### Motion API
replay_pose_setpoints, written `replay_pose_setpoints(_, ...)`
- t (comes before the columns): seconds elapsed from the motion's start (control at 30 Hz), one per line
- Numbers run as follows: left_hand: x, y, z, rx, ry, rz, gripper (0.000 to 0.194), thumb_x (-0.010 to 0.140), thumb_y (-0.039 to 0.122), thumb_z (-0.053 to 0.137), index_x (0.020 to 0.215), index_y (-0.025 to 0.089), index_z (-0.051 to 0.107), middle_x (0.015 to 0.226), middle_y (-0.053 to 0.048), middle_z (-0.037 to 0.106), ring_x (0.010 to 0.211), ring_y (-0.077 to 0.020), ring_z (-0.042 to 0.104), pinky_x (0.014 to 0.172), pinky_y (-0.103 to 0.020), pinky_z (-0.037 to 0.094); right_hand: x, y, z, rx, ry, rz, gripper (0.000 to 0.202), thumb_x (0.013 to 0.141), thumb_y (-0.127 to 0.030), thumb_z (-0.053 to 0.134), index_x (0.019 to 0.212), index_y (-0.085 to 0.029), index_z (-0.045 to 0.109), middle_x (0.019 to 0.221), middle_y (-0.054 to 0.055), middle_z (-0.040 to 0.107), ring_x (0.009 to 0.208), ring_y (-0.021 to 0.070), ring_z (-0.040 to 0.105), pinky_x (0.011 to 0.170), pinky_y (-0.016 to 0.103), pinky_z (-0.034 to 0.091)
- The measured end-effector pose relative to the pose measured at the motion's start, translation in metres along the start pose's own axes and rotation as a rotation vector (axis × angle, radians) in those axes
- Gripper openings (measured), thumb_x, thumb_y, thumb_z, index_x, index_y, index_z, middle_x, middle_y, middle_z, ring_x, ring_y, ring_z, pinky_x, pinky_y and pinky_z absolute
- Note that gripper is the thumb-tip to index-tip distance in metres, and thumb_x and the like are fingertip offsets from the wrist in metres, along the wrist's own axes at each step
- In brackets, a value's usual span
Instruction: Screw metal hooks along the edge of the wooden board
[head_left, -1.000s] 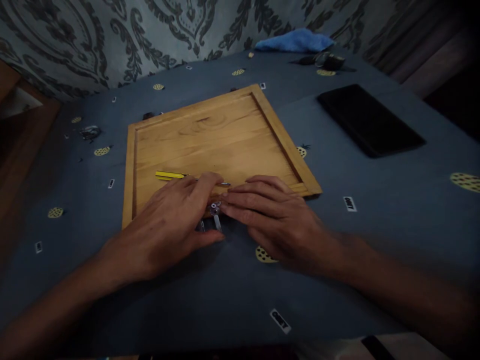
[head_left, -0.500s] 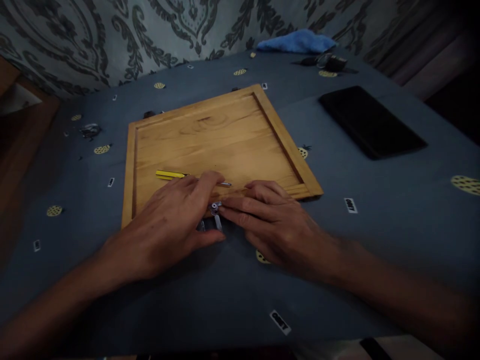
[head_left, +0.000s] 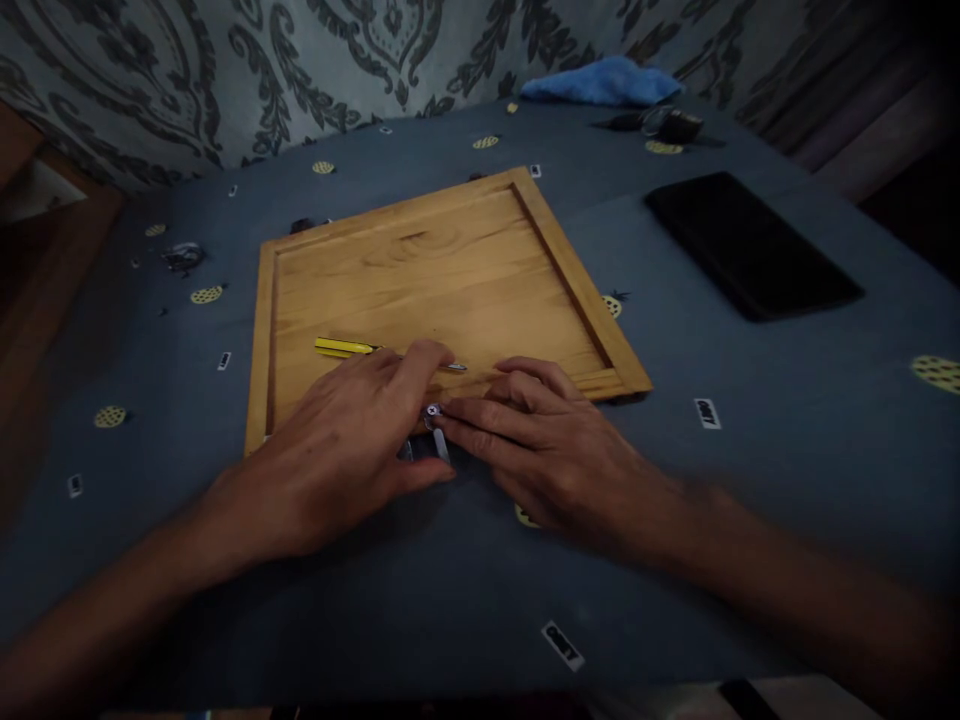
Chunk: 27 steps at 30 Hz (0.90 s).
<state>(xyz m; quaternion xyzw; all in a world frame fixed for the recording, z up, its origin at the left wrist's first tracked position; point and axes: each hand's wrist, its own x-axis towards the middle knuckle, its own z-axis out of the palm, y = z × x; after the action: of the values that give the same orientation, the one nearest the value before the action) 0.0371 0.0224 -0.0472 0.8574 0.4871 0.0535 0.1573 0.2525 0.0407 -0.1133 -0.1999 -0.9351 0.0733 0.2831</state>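
A wooden panel with a raised frame lies flat on the cloth-covered table. At its near edge is a small metal fitting with a cross-head screw. My left hand grips that edge, its fingers over the panel and its thumb below, beside the fitting. A screwdriver with a yellow handle lies on the panel, partly hidden under this hand; its tip shows past the fingers. My right hand is closed, its fingertips pressed on the fitting from the right. What lies beneath these fingertips is hidden.
A black tablet-like slab lies to the right of the panel. Behind it are a dark tool and a blue cloth. Small metal pieces lie at the left. A patterned curtain hangs behind the table.
The whole view has shifted slightly. Both hands keep their places at the panel's near edge, and the right fingertips now cover a little more of the metal fitting beside the screw.
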Motion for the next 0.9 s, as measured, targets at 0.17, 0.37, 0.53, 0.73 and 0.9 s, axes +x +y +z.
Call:
replay_pose_setpoints(0.17, -0.001, 0.000, 0.000, -0.013, 0.010, 0.010, 0.060, 0.076, 0.031, 0.082, 0.121, 0.025, 0.043, 0.103, -0.003, 0.068, 0.094, -0.0258, 0.066, 0.071, -0.033, 0.049, -0.001, 0.001, 0.001, -0.035, -0.007, -0.001, 0.030, 0.103, -0.018, 0.044, 0.121, -0.019, 0.068, 0.118, 0.003, 0.073, 0.100, 0.0228, 0.064, 0.105, 0.047, 0.039)
replay_pose_setpoints(0.37, -0.001, 0.001, -0.001, -0.043, -0.025, -0.009, 0.055, 0.080, 0.035, 0.077, 0.122, 0.025, 0.042, 0.105, -0.005, 0.067, 0.098, -0.0268, 0.065, 0.073, -0.035, 0.050, -0.001, -0.001, -0.001, -0.083, -0.060, -0.007, 0.029, 0.101, -0.015, 0.046, 0.122, -0.020, 0.065, 0.115, 0.002, 0.074, 0.102, 0.0253, 0.064, 0.111, 0.056, 0.032)
replay_pose_setpoints(0.53, -0.002, 0.002, -0.002, -0.009, -0.020, 0.001, 0.054, 0.081, 0.035, 0.076, 0.122, 0.026, 0.043, 0.108, -0.004, 0.067, 0.099, -0.0248, 0.064, 0.076, -0.034, 0.049, 0.000, -0.002, 0.000, -0.116, 0.000, -0.026, 0.025, 0.101, -0.014, 0.046, 0.120, -0.015, 0.063, 0.113, 0.002, 0.074, 0.111, 0.0248, 0.060, 0.111, 0.058, 0.031)
replay_pose_setpoints(0.73, -0.006, -0.017, -0.032, 0.051, 0.060, -0.023, 0.033, 0.093, 0.047, 0.058, 0.121, 0.031, 0.051, 0.101, -0.001, 0.066, 0.084, -0.0208, 0.063, 0.069, -0.031, 0.044, 0.000, -0.003, -0.002, -0.118, -0.030, -0.030, 0.027, 0.100, -0.011, 0.046, 0.121, -0.017, 0.063, 0.119, 0.005, 0.072, 0.115, 0.0260, 0.059, 0.111, 0.057, 0.033)
replay_pose_setpoints(0.9, -0.001, -0.043, -0.045, 0.232, 0.060, -0.022, 0.017, 0.096, 0.029, 0.044, 0.102, 0.025, 0.060, 0.098, -0.004, 0.066, 0.095, -0.0260, 0.059, 0.075, -0.036, 0.042, -0.002, -0.003, -0.002, -0.071, -0.051, 0.000, 0.030, 0.099, -0.011, 0.050, 0.124, -0.022, 0.061, 0.120, 0.003, 0.072, 0.115, 0.0232, 0.061, 0.112, 0.056, 0.032)
